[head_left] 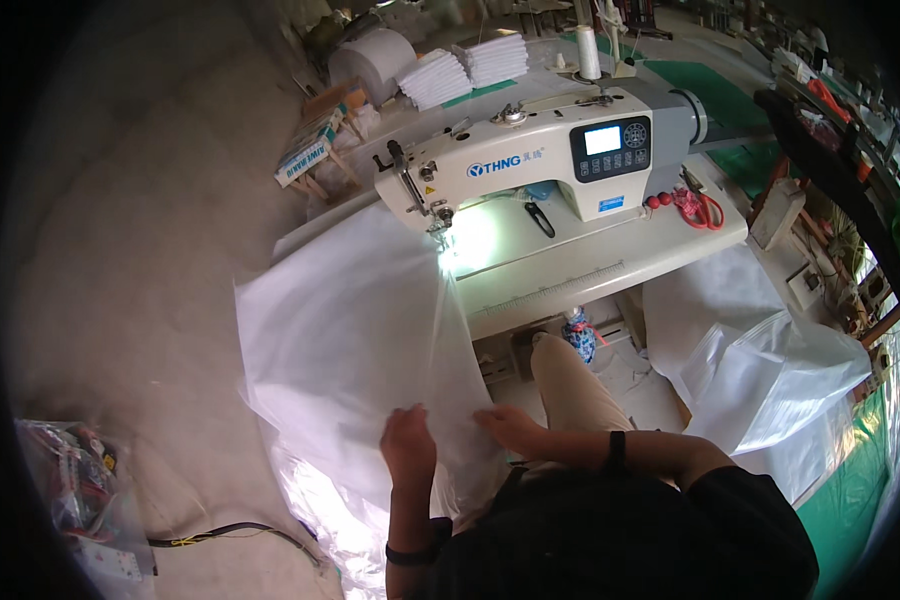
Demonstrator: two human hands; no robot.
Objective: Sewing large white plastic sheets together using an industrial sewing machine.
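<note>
Seems, in the head view, to be lining up the white translucent sheet point(340, 330), draped from under the lit head of the sewing machine point(530, 140) toward the lap. Has the left hand point(408, 445) curled over the sheet and the right hand point(510, 430) at its right edge, too indistinct to tell whether pinching it. Likely calls next for straightening that edge with even tension toward the needle.
</note>
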